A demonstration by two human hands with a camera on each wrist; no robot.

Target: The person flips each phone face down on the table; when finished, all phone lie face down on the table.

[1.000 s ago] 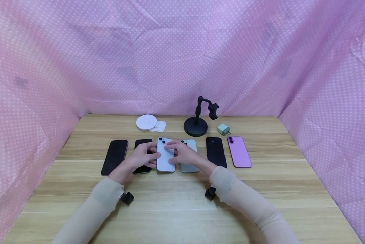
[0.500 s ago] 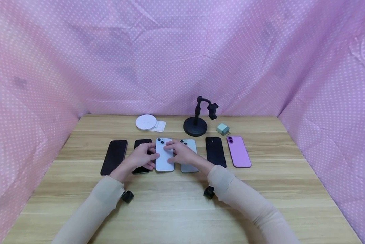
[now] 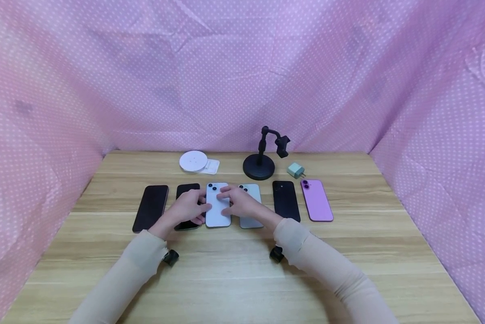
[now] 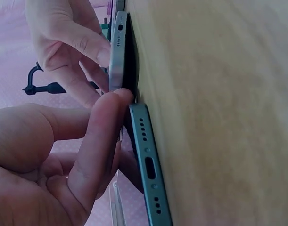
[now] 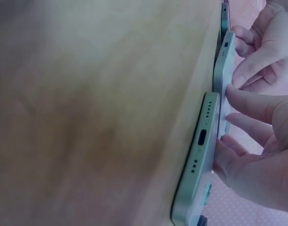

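A white smartphone (image 3: 218, 215) lies camera side up in the middle of a row. My left hand (image 3: 186, 208) grips its left edge, thumb on the back and fingers at the side. In the left wrist view the smartphone (image 4: 118, 52) is tilted, its dark underside showing. My right hand (image 3: 241, 202) rests thumb and fingertips on the back near the right edge, as the right wrist view also shows. Beneath that hand lies a pale green smartphone (image 3: 250, 222), partly hidden. A black-faced smartphone (image 3: 187, 225) lies partly under the left hand.
Further along the row lie a dark smartphone (image 3: 150, 208) at left, a black one (image 3: 286, 201) and a pink-purple one (image 3: 317, 200) at right. Behind stand a white round charging pad (image 3: 193, 160), a black phone stand (image 3: 259, 166) and a plug adapter (image 3: 296, 170). Polka-dot cloth surrounds the table.
Very little differs. The whole view has drifted slightly, and both hands stay at the white smartphone in nearly the same pose.
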